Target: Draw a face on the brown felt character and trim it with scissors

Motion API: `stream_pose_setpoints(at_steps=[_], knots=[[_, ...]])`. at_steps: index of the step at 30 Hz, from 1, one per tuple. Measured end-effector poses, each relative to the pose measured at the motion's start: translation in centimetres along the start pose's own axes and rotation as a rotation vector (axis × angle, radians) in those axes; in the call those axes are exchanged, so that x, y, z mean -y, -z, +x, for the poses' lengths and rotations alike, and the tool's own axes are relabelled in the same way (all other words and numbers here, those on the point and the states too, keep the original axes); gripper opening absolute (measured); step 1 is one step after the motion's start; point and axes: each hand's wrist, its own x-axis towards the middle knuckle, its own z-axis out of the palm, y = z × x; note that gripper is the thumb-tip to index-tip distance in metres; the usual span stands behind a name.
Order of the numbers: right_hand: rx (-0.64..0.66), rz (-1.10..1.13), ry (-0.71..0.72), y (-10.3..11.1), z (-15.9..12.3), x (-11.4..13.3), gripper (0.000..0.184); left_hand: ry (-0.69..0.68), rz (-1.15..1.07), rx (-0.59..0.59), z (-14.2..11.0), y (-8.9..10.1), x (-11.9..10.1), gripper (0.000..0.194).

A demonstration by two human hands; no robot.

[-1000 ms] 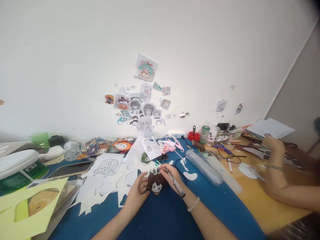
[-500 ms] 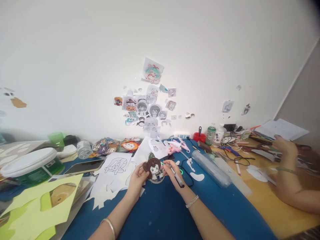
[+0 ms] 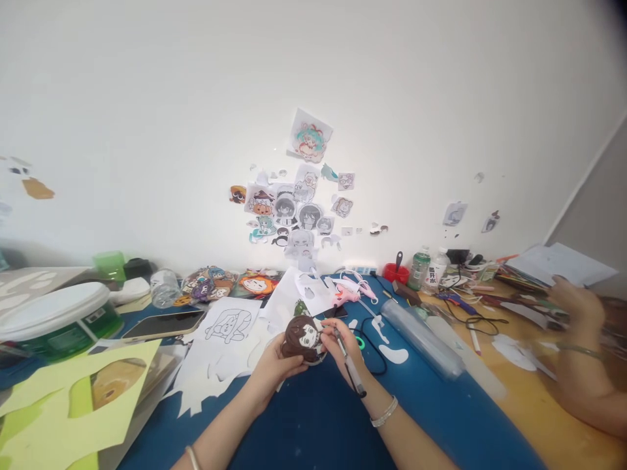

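Observation:
A small cartoon figure cutout with brown hair is held up over the blue table mat between both my hands. My left hand pinches its left and lower edge. My right hand touches its right side with the fingertips while a black marker pen lies gripped across the palm, tip pointing toward me. The figure's face is tilted to the right.
White paper offcuts and a line drawing lie left of my hands, with a phone and a green tub further left. A pink glue gun and clear tube sit behind. Another person's hand works at the right.
The figure was turned from lying face down-forward to facing me upright, then tilted to the right. My view shifted left, and the other person's hand moved right.

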Motion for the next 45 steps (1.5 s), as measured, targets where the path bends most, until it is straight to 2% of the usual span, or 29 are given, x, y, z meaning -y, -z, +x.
stream_pose_setpoints(at_steps=[3,6,10,13,14,17,19,20,21,23,26,28,31,33,34,37,41,43,45], knots=[[0.019,-0.007,0.022,0.6,0.2,-0.1,0.028,0.027,0.090,0.056,0.0,0.0,-0.5,0.073],[0.063,-0.013,0.047,1.4,0.4,-0.2,0.031,0.060,0.217,0.160,-0.4,-0.3,-1.4,0.073],[0.064,-0.011,0.077,2.7,0.6,-0.2,0.049,0.265,0.487,0.391,-2.3,-0.7,-2.4,0.046],[0.055,-0.045,0.080,3.2,0.6,-0.1,0.053,0.388,0.806,0.462,-4.3,-0.8,-3.1,0.016],[0.058,-0.065,0.077,3.2,0.5,0.0,0.051,0.400,0.927,0.478,-4.8,-0.8,-3.5,0.014],[0.100,-0.114,0.040,2.9,0.2,0.3,0.033,0.273,1.238,0.402,-5.5,-0.9,-4.1,0.034],[0.114,-0.122,0.004,2.6,-0.1,0.4,0.021,0.197,1.353,0.399,-5.3,-1.2,-3.9,0.063],[0.113,-0.126,-0.007,2.6,-0.2,0.4,0.017,0.126,1.409,0.441,-5.0,-1.4,-3.5,0.077],[0.110,-0.132,-0.015,2.6,-0.3,0.3,0.013,0.055,1.435,0.493,-4.7,-1.6,-3.0,0.088],[0.109,-0.155,-0.016,3.0,-0.6,0.3,0.009,-0.099,1.435,0.584,-4.3,-1.8,-1.8,0.099],[0.143,-0.201,0.022,4.1,-1.1,0.3,0.010,-0.197,1.329,0.586,-3.9,-1.9,-0.3,0.093],[0.186,-0.191,0.047,4.9,-1.5,0.4,0.009,-0.166,1.281,0.535,-3.7,-1.8,0.4,0.089],[0.271,-0.074,0.049,5.5,-2.0,0.5,0.008,-0.087,1.307,0.361,-3.4,-1.8,1.2,0.087],[0.298,-0.025,0.053,5.5,-2.1,0.7,0.004,-0.057,1.337,0.261,-3.2,-1.6,1.7,0.093],[0.304,-0.036,0.049,5.4,-2.1,0.8,0.008,-0.049,1.342,0.249,-3.2,-1.5,1.8,0.097],[0.376,-0.149,0.014,5.0,-2.0,0.9,0.014,-0.005,1.317,0.298,-2.9,-1.3,1.5,0.102],[0.394,-0.130,0.037,4.6,-2.3,0.6,0.010,0.088,1.293,0.360,-2.3,-1.5,0.1,0.087],[0.387,-0.103,0.013,4.5,-2.5,0.4,0.010,0.108,1.320,0.402,-2.2,-1.6,0.0,0.092],[0.388,-0.116,0.008,4.4,-2.6,0.3,0.013,0.069,1.382,0.406,-2.4,-1.6,0.8,0.102]])
